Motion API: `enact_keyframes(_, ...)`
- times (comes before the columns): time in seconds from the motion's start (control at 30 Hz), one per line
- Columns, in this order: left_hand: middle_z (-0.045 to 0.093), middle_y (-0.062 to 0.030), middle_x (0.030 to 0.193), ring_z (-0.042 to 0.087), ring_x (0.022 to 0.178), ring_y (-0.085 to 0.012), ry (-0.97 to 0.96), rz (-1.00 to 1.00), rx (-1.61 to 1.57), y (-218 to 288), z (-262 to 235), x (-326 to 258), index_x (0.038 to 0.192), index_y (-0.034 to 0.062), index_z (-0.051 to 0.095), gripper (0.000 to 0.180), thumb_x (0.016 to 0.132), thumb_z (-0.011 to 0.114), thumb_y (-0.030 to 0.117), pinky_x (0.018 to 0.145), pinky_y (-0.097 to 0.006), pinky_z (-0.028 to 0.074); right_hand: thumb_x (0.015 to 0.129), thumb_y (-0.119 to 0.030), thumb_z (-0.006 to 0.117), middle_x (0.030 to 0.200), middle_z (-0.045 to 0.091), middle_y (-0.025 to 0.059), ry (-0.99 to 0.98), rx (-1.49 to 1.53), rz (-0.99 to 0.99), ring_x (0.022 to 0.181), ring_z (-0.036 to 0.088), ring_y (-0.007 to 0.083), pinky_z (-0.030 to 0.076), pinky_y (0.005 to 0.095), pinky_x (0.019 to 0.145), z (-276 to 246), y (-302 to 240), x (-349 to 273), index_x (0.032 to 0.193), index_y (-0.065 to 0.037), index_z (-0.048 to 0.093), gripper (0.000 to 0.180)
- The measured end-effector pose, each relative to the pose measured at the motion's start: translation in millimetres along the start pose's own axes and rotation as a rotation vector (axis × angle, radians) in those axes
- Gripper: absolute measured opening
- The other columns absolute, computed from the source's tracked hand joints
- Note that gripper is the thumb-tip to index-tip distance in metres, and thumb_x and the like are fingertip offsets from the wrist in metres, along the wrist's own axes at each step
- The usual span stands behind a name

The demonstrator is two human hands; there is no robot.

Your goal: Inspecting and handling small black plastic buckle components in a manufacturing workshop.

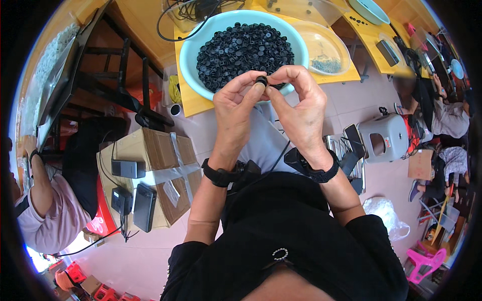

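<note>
Over the near rim of a light-blue basin, both my hands meet at chest height. Between thumb and forefinger, my left hand pinches a small black round plastic cap. My right hand has its thumb and forefinger closed together against the cap's right side. Whatever lies between those right fingertips is too small and covered to make out. A heap of similar small black plastic caps fills the basin. Right of the basin, a clear plastic tray holds many tiny metallic pieces.
The basin and tray stand on a yellow table. At left is a taped cardboard box carrying black power banks and cables. A grey plastic stool stands to the right. Other people sit at left and far right.
</note>
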State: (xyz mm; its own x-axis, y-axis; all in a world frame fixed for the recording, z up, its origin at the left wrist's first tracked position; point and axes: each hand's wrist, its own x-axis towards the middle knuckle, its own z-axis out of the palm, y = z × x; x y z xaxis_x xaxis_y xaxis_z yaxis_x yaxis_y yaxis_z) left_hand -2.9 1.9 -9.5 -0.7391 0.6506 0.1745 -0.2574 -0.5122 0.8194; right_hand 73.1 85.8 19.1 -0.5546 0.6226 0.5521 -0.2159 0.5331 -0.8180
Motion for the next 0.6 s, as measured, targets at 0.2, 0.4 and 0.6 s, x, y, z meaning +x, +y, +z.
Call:
enact_keyframes(0.2,0.064,-0.0084,0.095,0.062,0.082,-0.0129,0.001,-0.031,-0.027,2,-2,0,0.103,-0.0029,0.06,0.023,0.082,0.063,0.004,0.073,-0.026,0.052,0.066,0.009,0.062,0.076,0.061,0.0094,-0.005,-0.113,-0.092,0.074,0.062,0.0231,0.048,0.0308,0.065,-1,-6,0,0.083,-0.002,0.056,0.021)
enact_keyframes(0.4,0.064,-0.0079,0.094,0.062,0.082,-0.0124,-0.016,-0.009,-0.057,1,-1,0,0.104,-0.0023,0.06,0.023,0.082,0.062,0.005,0.073,-0.025,0.053,0.066,0.009,0.062,0.076,0.061,0.009,0.0,-0.145,-0.13,0.074,0.06,0.0232,0.047,0.0311,0.067,-1,-6,0,0.083,-0.002,0.056,0.021)
enact_keyframes(0.6,0.064,-0.0072,0.093,0.062,0.081,-0.0119,-0.133,-0.176,-0.341,8,-12,1,0.107,0.0005,0.059,0.024,0.086,0.058,0.012,0.073,-0.025,0.051,0.063,0.005,0.067,0.082,0.06,0.0084,-0.081,0.111,-0.078,0.075,0.059,0.0204,0.047,0.0285,0.069,-1,-5,6,0.089,0.0,0.06,0.027)
